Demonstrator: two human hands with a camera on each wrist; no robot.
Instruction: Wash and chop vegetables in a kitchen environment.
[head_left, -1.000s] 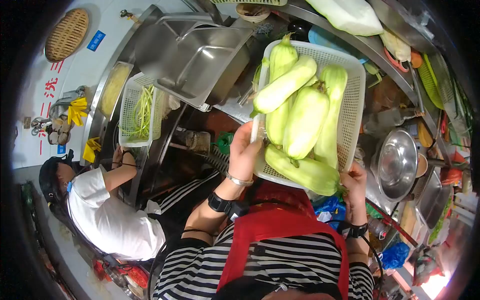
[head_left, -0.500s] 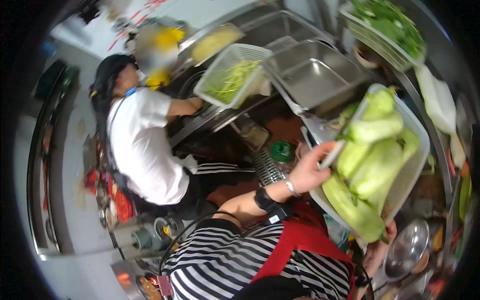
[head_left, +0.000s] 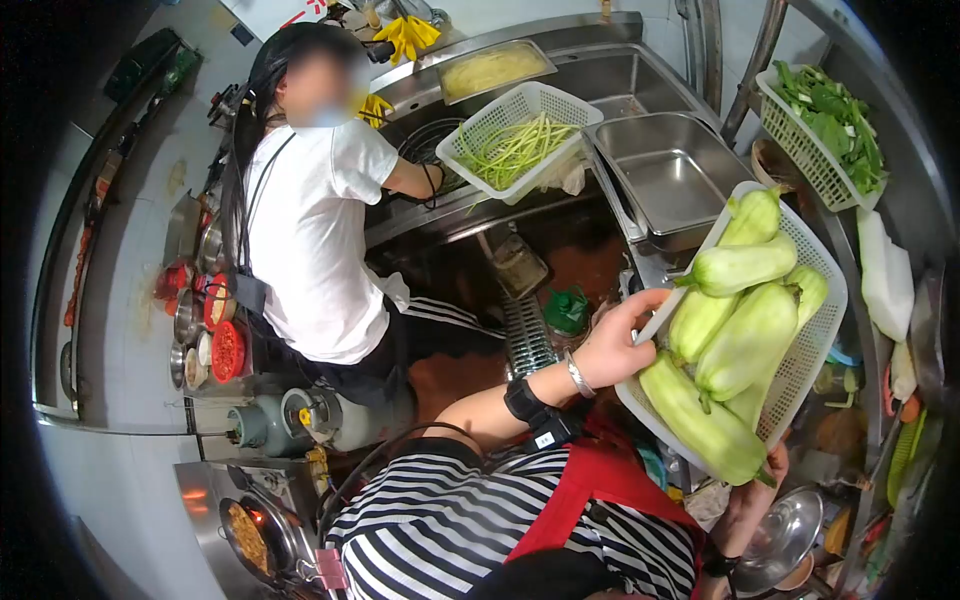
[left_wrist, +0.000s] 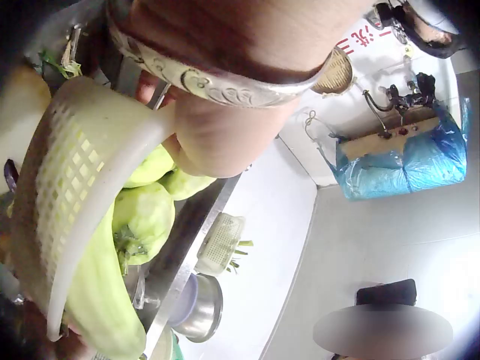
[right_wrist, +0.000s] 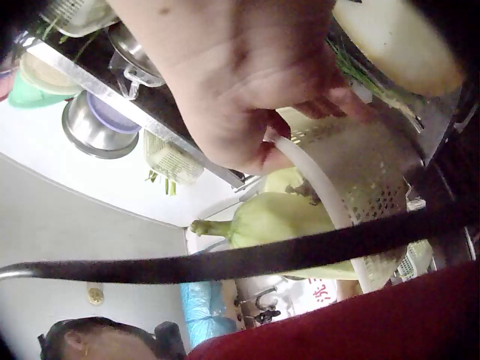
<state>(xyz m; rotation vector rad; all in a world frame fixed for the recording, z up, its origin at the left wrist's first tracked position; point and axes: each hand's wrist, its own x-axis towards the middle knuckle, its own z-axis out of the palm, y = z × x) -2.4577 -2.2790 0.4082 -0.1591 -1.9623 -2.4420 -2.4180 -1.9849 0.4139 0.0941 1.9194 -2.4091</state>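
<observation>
A white perforated plastic basket [head_left: 822,335] is held up in front of the body, filled with several pale green squashes [head_left: 748,340]. My left hand [head_left: 622,332] grips the rim on its left side, thumb toward the inside. At the near right corner, my right hand [head_left: 777,468] holds the rim, partly covered by the basket and a squash in the head view. In the right wrist view, the thumb and fingers of that hand [right_wrist: 244,101] pinch the basket rim [right_wrist: 319,180]. The left wrist view shows the basket wall [left_wrist: 71,150] beside the squashes [left_wrist: 142,221].
Another person [head_left: 310,230] stands at the left by the sink counter. A basket of green stalks [head_left: 520,145] and a steel basin [head_left: 675,170] lie ahead. Leafy greens [head_left: 825,125] stand at the back right, a steel bowl [head_left: 785,535] at lower right, a lit pan [head_left: 248,535] at lower left.
The head view has turned left, so the other person and stalk basket appear farther right. The squash basket now sits at the view's right, tilted differently, both hands still on it.
</observation>
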